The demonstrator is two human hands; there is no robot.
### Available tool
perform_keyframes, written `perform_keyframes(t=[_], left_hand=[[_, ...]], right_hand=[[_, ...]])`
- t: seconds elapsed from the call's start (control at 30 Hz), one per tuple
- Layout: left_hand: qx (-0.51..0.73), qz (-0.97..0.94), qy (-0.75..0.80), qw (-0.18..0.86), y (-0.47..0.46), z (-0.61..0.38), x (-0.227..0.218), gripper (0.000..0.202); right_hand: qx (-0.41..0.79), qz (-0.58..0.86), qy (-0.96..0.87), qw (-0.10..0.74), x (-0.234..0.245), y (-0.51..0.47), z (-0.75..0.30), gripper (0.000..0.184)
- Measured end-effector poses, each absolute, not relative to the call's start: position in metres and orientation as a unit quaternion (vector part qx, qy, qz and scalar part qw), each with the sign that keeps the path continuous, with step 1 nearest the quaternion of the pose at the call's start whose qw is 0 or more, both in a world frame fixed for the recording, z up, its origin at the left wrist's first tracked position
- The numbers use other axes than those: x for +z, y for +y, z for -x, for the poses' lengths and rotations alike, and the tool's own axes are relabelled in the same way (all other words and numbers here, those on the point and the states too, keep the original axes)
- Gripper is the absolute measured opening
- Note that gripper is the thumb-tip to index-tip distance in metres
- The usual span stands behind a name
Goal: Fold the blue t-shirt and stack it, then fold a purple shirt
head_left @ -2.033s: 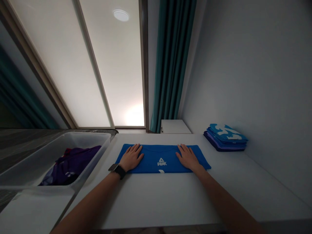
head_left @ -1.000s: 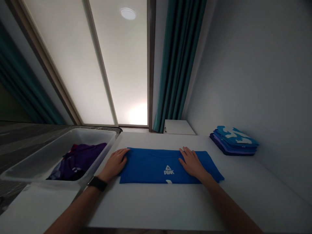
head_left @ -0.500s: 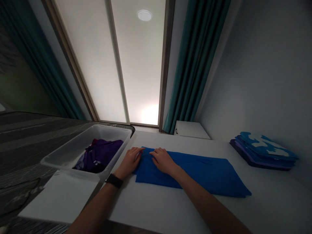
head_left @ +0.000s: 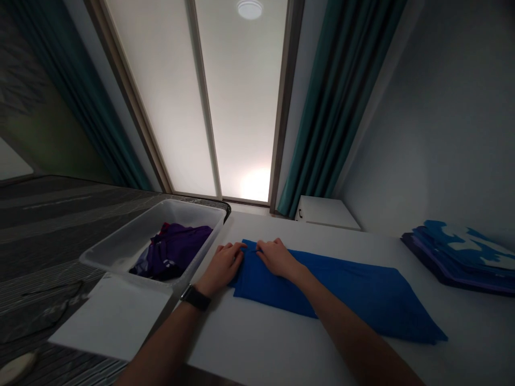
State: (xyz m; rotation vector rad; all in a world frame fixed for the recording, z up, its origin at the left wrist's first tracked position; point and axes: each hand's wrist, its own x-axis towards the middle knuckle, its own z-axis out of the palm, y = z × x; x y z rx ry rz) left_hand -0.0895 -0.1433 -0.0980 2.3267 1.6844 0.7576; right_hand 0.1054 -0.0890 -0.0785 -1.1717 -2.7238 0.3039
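A blue folded shirt lies in a long strip across the white table. Both my hands are at its left end. My left hand, with a dark watch on the wrist, has its fingers curled on the shirt's left edge. My right hand is beside it, fingers bent down and pinching the same edge of cloth. The fingertips of the two hands nearly touch.
A clear plastic bin holding purple clothes stands at the table's left. A stack of folded blue and purple shirts sits at the right by the wall. A small white cabinet and teal curtains are behind.
My right hand has crossed from the shirt's right part to its left end, joining my left hand. Both hands went from flat to gripping the edge. My view turned left.
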Motion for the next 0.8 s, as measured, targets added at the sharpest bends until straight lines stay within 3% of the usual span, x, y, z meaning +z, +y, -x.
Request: perform_keyframes(t=[0.3,0.47,0.8], left_hand=[[0.266,-0.793,0.546,0.049,-0.155,0.080,-0.088,0.025],[0.199,-0.818,0.539,0.029,-0.160,0.075,-0.095,0.031],[0.141,-0.845,0.516,0.012,-0.160,0.076,-0.094,0.027]], right_hand=[[0.013,0.451,-0.890,0.072,-0.086,-0.079,-0.113,0.018],[-0.004,0.458,-0.885,0.081,-0.095,-0.079,-0.113,0.022],[0.108,0.448,-0.873,0.158,-0.081,-0.057,-0.144,0.030]])
